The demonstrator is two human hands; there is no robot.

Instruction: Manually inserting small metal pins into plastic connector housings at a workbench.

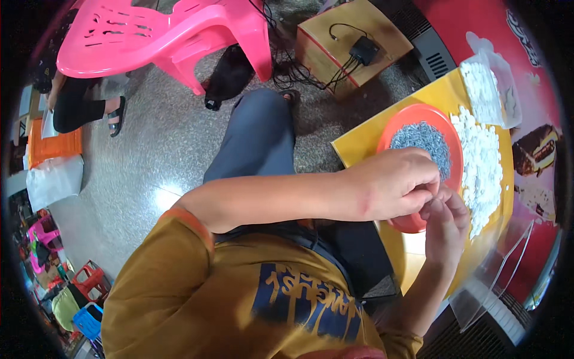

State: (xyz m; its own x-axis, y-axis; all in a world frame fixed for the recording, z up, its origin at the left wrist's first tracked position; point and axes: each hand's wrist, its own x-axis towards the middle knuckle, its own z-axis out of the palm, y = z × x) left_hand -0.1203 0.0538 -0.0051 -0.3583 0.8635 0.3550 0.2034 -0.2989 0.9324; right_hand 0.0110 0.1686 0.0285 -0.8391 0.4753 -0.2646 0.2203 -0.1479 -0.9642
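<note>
Yellow table [360,142], red bowl [456,143] of grey bits [421,136], white pieces [485,161] alongside, my left hand [397,182] and right hand [445,226] together at bowl, can't tell what's pinched.

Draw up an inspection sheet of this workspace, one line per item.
Surface: yellow table, partly covered.
Job's things: red plastic bowl holding small gray metallic-looking pieces; many small white pieces spread beside it; clear plastic container at the table's upper right.
Clutter: pink plastic armchair; dark bag-like item on the floor by its legs; brown box bearing a small black device.
Hands: left hand and right hand meet, fingers bent, by the bowl's rim; whether they pinch anything is hidden.
Cables: black cables tangled beside the brown box, some running to the device.
Surroundings: speckled floor; another person's sandalled foot, left; red panel, right.
</note>
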